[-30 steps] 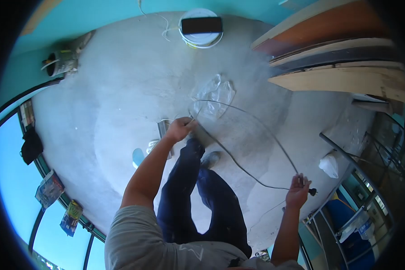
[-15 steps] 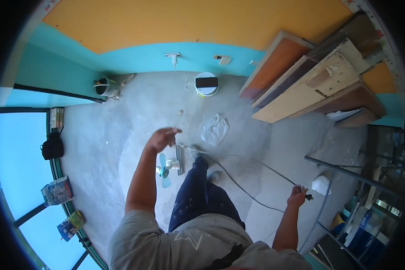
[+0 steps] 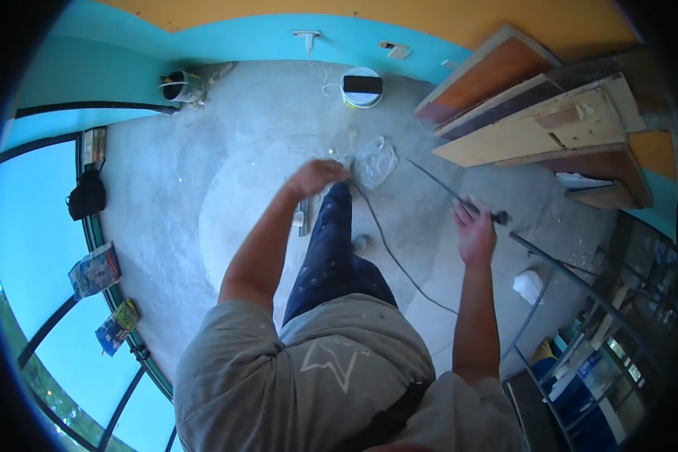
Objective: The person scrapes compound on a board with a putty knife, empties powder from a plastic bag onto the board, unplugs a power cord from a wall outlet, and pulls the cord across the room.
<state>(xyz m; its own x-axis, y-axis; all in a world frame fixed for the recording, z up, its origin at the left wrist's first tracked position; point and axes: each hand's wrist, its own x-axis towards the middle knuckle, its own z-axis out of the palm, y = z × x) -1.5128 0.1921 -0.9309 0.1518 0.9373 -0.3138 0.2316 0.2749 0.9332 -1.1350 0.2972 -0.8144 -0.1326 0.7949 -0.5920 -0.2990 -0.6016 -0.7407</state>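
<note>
My right hand [image 3: 476, 235] is closed around a thin dark cord-like length [image 3: 438, 183] with a black end piece [image 3: 500, 218] sticking out beside the fingers. It is held above the floor, and motion blurs it. My left hand [image 3: 318, 178] reaches over the floor near my knee, its fingers stretched to the right and nothing visible in them. Right of it lies a clear plastic bag [image 3: 376, 162]. Under my left forearm a metal bar with a white part [image 3: 300, 218] shows partly; the teal fan blades are hidden. A dark cable [image 3: 399, 260] runs across the floor past my leg.
A white bucket [image 3: 361, 102] with a phone [image 3: 362, 84] on top stands by the wall, near a plugged-in charger [image 3: 309, 41]. Wooden boards [image 3: 531, 128] lean at right, above a metal frame [image 3: 580, 282]. A dirty bucket [image 3: 192, 88] and bags [image 3: 96, 271] line the left.
My right hand has moved up and inward with the dark length. My left hand has moved right and up, and my arm now covers the fan blades. The view has shifted.
</note>
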